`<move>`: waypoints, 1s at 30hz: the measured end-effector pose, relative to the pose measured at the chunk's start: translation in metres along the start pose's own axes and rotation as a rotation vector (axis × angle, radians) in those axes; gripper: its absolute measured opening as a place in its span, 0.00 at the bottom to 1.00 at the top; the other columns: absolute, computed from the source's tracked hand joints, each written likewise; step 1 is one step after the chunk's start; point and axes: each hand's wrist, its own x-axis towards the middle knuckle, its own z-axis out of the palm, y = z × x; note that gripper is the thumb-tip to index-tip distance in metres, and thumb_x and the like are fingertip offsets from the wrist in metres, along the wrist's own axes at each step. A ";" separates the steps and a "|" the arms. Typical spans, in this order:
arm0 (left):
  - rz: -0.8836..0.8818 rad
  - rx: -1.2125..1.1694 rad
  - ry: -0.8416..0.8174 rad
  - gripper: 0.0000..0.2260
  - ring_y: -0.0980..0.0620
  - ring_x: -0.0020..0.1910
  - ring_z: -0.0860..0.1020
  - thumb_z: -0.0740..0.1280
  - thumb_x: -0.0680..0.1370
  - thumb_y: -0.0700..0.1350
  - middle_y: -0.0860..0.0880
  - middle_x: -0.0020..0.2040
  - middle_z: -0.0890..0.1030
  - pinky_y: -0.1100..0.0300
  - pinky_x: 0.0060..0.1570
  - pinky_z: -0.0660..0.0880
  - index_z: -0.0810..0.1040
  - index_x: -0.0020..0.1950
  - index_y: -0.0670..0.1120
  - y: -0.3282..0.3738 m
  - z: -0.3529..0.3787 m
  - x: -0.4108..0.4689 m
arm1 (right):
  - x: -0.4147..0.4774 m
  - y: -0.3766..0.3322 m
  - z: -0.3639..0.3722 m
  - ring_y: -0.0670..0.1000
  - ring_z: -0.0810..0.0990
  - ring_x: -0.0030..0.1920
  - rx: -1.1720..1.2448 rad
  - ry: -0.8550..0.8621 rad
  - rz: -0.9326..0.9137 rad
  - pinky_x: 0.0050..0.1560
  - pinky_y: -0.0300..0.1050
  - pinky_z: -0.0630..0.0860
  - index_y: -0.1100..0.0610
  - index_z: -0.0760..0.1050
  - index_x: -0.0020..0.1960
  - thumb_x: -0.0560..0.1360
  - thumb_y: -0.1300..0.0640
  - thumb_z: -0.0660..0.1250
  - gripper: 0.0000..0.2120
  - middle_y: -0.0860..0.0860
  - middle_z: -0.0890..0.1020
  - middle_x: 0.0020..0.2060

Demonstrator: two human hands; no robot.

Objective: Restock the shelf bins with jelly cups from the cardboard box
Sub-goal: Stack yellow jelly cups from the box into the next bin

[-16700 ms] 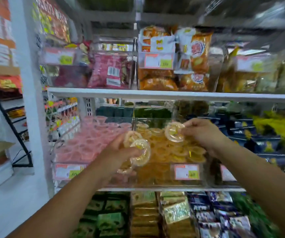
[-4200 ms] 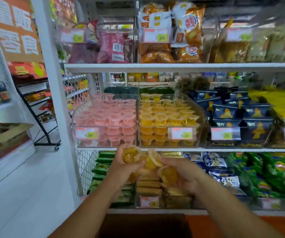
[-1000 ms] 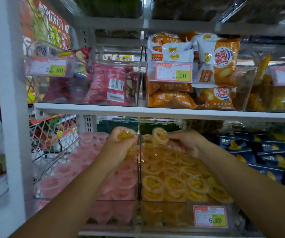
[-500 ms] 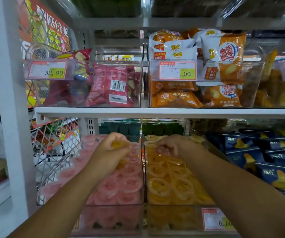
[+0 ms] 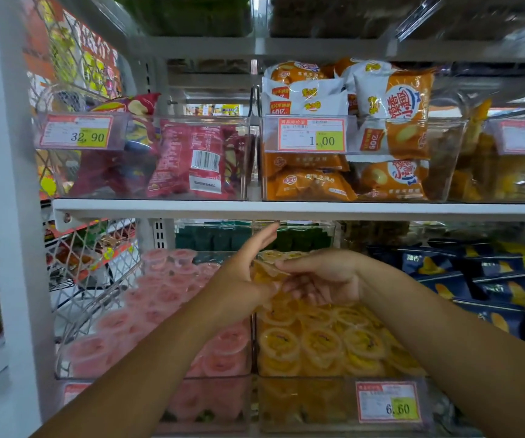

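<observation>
One orange jelly cup (image 5: 269,272) pinched in your right hand (image 5: 324,279), left hand (image 5: 239,284) spread — fumble, and it may land among pink cups (image 5: 166,295).

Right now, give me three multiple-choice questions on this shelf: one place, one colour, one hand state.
1. Where does the clear plastic bin of orange-yellow jelly cups stand? A) right of the clear plastic bin of pink jelly cups B) left of it C) one shelf above it
2. What colour is the small plastic jelly cup the right hand pinches? A) green B) orange-yellow C) blue
3. How are the fingers of the left hand? A) clenched in a fist B) round a red packet C) straight, pointing up
Answers: 1 A, orange-yellow stands on the right, side by side; 2 B, like the cups beneath; 3 C, they point toward the white shelf above.
</observation>
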 end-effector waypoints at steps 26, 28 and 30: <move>-0.243 0.248 0.156 0.25 0.56 0.54 0.76 0.74 0.74 0.44 0.63 0.52 0.76 0.58 0.50 0.72 0.69 0.66 0.59 -0.022 -0.014 0.003 | 0.067 0.021 -0.053 0.44 0.77 0.20 0.157 0.426 0.091 0.19 0.34 0.72 0.66 0.73 0.61 0.78 0.64 0.66 0.13 0.57 0.82 0.29; -0.215 0.222 0.187 0.23 0.59 0.51 0.77 0.73 0.74 0.44 0.62 0.53 0.77 0.61 0.46 0.73 0.70 0.65 0.60 -0.019 -0.014 0.003 | 0.065 0.020 -0.050 0.44 0.76 0.19 0.144 0.417 0.083 0.19 0.34 0.72 0.66 0.73 0.63 0.78 0.64 0.66 0.14 0.58 0.82 0.35; -0.192 0.182 0.197 0.20 0.60 0.52 0.77 0.71 0.76 0.45 0.61 0.54 0.78 0.62 0.46 0.72 0.71 0.64 0.61 -0.017 -0.014 0.001 | 0.058 0.016 -0.047 0.45 0.76 0.19 0.099 0.458 0.071 0.19 0.34 0.72 0.65 0.73 0.59 0.78 0.61 0.67 0.12 0.58 0.82 0.37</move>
